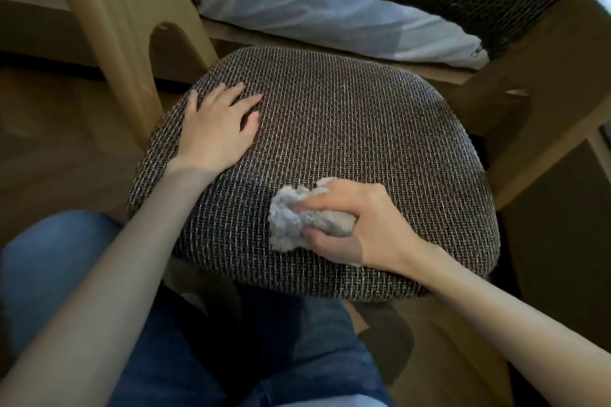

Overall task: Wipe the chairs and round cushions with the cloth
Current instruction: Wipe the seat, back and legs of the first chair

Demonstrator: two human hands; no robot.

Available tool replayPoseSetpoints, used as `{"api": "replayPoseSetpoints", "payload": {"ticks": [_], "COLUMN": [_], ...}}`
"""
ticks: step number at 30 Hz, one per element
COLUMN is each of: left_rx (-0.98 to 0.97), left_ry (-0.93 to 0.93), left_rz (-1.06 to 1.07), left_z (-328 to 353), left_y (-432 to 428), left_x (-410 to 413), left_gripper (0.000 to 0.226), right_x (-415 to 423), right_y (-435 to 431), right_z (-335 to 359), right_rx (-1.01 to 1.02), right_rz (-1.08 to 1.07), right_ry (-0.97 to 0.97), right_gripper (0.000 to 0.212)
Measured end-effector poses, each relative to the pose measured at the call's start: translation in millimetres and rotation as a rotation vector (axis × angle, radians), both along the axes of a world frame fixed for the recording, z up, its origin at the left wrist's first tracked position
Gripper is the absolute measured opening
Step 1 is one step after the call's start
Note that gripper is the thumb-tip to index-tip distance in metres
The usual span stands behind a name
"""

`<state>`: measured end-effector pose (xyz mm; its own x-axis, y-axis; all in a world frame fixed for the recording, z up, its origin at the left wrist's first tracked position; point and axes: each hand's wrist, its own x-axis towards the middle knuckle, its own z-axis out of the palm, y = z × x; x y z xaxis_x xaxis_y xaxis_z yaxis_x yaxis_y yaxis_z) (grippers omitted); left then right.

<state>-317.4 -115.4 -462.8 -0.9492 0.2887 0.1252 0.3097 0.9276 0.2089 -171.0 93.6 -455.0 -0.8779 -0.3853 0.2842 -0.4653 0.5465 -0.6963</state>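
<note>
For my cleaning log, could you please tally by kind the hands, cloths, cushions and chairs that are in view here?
Hands: 2 (left hand, right hand)
Cloths: 1 (cloth)
Cushions: 1 (seat cushion)
Chairs: 1 (chair)
Total: 5

We look down on a wooden chair (pixel 515 102) that stands on a brown wood floor (pixel 66 142). On its seat lies a round cushion (pixel 330 129) in dark woven fabric, filling the space between the chair's two pale side frames. Two things rest directly on the cushion. Our left hand (pixel 215 129) lies flat with fingers spread near the rear left edge. A crumpled pale cloth (pixel 297 221) sits on the front part, gripped by our right hand (pixel 357 225). Hand and cloth are well apart.
</note>
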Motion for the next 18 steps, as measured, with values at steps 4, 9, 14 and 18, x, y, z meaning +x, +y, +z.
{"api": "replayPoseSetpoints", "payload": {"ticks": [4, 9, 14, 18], "left_rx": [0.014, 0.015, 0.061, 0.075], "left_ry": [-0.008, -0.029, -0.064, -0.078], "left_rz": [-0.006, 0.013, 0.059, 0.052], "left_z": [1, 1, 1, 2], "left_y": [-7, -16, -31, -35], "left_x": [3, 6, 6, 7], "left_gripper": [0.045, 0.045, 0.045, 0.045], "right_x": [-31, -150, -243, -267], "right_y": [6, 15, 0, -7], "right_z": [1, -4, -15, -12], "right_rx": [0.065, 0.159, 0.085, 0.160], "right_rz": [-0.059, -0.429, -0.729, -0.774], "right_ry": [0.107, 0.151, 0.124, 0.090], "right_gripper": [0.029, 0.031, 0.036, 0.036]}}
